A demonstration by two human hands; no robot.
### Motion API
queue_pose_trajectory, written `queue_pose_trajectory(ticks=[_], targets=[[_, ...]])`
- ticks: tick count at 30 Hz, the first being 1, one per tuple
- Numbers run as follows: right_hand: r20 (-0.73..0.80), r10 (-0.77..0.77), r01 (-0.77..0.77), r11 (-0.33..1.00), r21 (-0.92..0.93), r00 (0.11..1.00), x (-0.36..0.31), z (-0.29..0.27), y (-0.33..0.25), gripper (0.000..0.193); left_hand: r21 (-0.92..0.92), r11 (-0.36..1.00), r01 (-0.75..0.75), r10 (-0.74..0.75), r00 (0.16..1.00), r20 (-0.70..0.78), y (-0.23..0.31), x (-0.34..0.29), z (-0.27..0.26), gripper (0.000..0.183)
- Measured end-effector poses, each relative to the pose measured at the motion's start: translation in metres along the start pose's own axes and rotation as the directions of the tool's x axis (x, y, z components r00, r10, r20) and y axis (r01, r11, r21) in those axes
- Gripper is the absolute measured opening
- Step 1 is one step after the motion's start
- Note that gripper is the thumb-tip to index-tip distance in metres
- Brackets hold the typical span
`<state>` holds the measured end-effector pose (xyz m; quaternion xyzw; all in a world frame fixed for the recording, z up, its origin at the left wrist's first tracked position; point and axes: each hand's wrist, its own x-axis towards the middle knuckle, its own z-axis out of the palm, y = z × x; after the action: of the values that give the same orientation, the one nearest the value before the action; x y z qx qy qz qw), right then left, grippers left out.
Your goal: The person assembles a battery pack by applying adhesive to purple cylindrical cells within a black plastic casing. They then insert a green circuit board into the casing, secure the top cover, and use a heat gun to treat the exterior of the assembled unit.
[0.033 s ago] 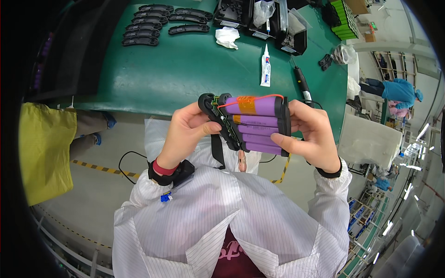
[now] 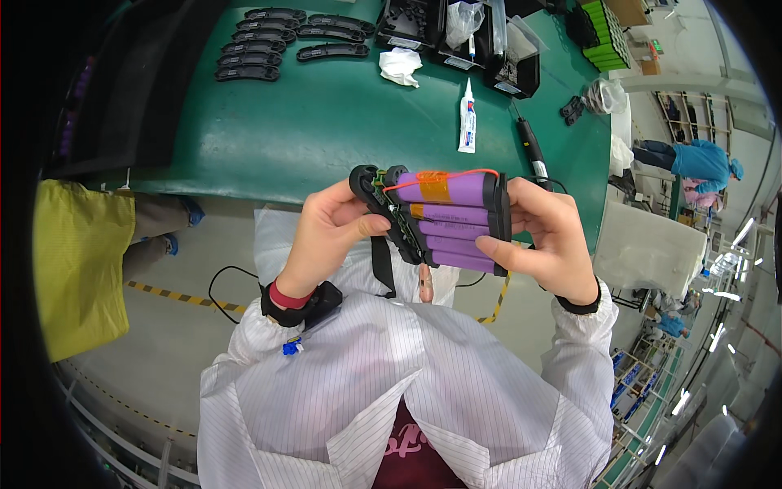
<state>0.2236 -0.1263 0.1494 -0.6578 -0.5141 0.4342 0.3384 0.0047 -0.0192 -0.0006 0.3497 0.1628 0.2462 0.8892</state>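
Note:
Held up between both hands, in front of my chest, is a battery pack [image 2: 459, 214] of purple cylindrical cells with black ends. A red wire and orange tape run along its upper cell. At the pack's left end sits a black curved cover with a green circuit board [image 2: 398, 218] in it. My left hand [image 2: 330, 232] grips this cover, thumb on the near side and fingers behind. With the thumb on the lower cells and the fingers at the black right end, my right hand [image 2: 547, 232] is closed on the pack.
On the green table [image 2: 326, 122] lie several black curved covers [image 2: 248, 59], a crumpled white tissue [image 2: 400, 67], a white glue tube [image 2: 467, 121] and a black electric screwdriver [image 2: 531, 147]. Black bins [image 2: 407, 23] stand at the back. A person in blue [image 2: 700, 165] is far right.

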Motion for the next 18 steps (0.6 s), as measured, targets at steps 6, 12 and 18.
queue_pose_trajectory(ticks=[6, 12, 18], targets=[[-0.002, -0.053, 0.051, 0.982, -0.184, 0.999, -0.004, 0.0, -0.001, 0.027, 0.119, 0.978, -0.168, 0.171, 0.985, -0.015, -0.002, 0.003, 0.006, 0.039], [0.007, -0.167, 0.16, 0.931, -0.329, 0.986, -0.008, 0.002, -0.004, 0.032, 0.196, 0.947, -0.253, 0.25, 0.968, 0.038, 0.002, 0.006, 0.008, 0.04], [0.019, -0.217, 0.206, 0.889, -0.409, 0.976, -0.015, 0.006, -0.006, 0.04, 0.261, 0.904, -0.339, 0.343, 0.939, 0.03, 0.001, 0.007, 0.014, 0.041]])
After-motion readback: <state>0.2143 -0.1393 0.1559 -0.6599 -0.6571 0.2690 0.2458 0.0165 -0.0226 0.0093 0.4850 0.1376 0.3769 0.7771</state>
